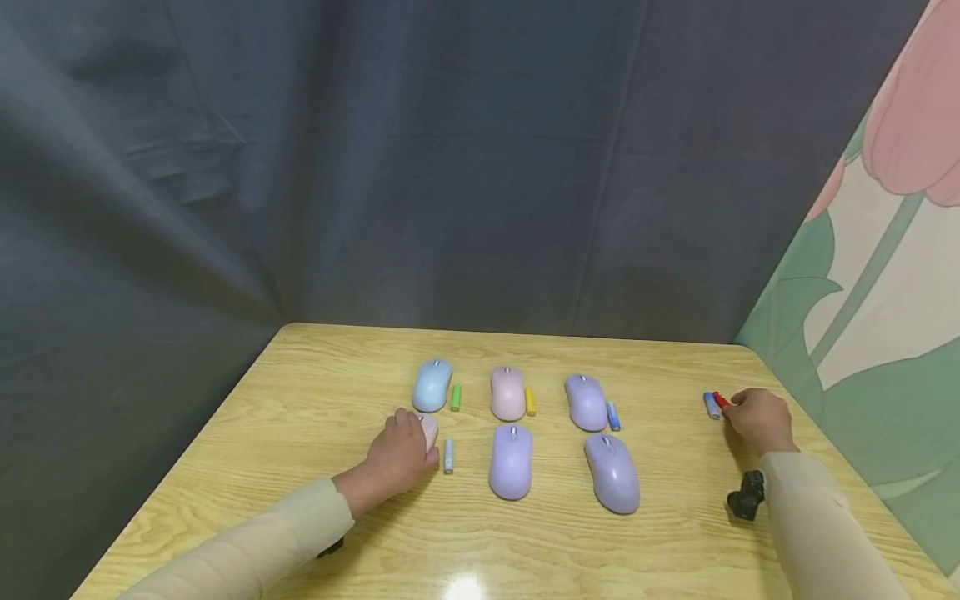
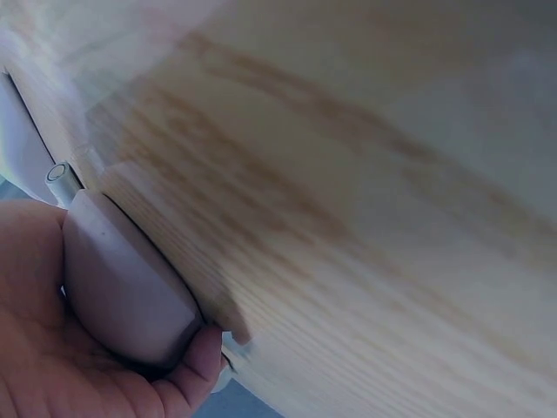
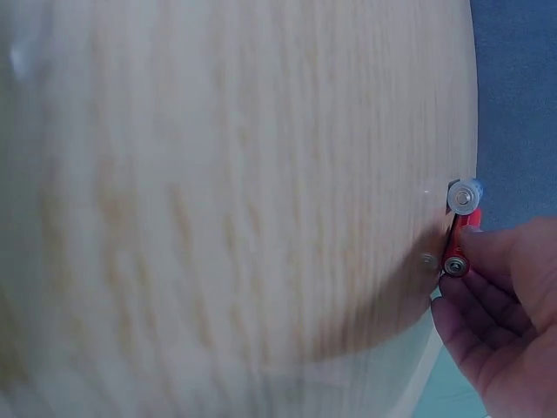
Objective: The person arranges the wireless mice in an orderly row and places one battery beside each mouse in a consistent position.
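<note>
My left hand (image 1: 399, 452) grips a pale pink computer mouse (image 1: 430, 428) on the left part of the table, its palm and fingers covering much of it. The left wrist view shows the fingers and thumb wrapped along the side of that mouse (image 2: 126, 279). A light grey-blue battery (image 1: 448, 457) lies just right of the hand. Over at the right side, my right hand (image 1: 761, 419) pinches a red battery (image 1: 722, 400) between thumb and fingertips. Close beside it is a blue-and-silver battery (image 1: 711, 406), seen end-on (image 3: 464, 197) in the right wrist view.
A light blue mouse (image 1: 432, 385), a pink mouse (image 1: 508, 392) and several purple mice (image 1: 511, 462) stand in two rows. Green (image 1: 456, 397), yellow (image 1: 530, 402) and blue (image 1: 613, 416) batteries lie beside the back row. A dark curtain (image 1: 480, 167) hangs behind the wooden table (image 1: 555, 550).
</note>
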Demonstrator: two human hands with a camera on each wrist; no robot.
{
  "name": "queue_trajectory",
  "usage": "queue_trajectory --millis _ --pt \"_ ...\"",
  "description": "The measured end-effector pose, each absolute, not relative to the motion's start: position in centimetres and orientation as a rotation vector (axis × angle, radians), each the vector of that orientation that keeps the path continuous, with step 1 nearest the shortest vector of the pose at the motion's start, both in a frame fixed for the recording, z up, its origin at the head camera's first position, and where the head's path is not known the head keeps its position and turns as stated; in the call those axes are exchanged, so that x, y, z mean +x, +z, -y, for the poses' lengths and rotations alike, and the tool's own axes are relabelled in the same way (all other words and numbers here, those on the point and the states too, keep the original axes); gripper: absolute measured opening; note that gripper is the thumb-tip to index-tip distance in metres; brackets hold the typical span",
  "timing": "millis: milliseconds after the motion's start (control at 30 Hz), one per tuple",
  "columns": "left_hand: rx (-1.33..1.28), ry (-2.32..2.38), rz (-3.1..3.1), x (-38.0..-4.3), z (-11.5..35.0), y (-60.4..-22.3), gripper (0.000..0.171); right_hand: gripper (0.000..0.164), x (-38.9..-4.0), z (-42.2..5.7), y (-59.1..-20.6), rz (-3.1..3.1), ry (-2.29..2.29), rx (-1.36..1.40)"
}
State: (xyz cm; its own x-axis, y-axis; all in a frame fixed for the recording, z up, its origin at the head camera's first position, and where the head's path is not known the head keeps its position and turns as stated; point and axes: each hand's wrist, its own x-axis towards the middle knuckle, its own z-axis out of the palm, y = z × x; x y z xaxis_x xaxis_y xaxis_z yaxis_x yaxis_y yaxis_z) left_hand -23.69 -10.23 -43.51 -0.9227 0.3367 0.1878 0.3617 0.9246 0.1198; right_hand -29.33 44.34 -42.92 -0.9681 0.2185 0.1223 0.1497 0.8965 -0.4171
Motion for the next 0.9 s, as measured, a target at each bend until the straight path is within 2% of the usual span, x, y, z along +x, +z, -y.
queue_trajectory --millis 300,467,900 --pt "-0.540 -0.238 2.925 -23.68 10.27 -43.48 0.048 0.020 -29.26 -44.14 -42.29 2.973 0.537 -0.200" --pt "-0.538 -0.242 2.925 -23.73 10.29 -43.53 0.048 0.028 -29.18 -43.82 -42.15 3.015 0.500 -0.163" --pt "-0.540 -0.254 2.926 -23.80 10.38 -43.64 0.048 0.021 -29.26 -43.69 -41.92 3.023 0.571 -0.304"
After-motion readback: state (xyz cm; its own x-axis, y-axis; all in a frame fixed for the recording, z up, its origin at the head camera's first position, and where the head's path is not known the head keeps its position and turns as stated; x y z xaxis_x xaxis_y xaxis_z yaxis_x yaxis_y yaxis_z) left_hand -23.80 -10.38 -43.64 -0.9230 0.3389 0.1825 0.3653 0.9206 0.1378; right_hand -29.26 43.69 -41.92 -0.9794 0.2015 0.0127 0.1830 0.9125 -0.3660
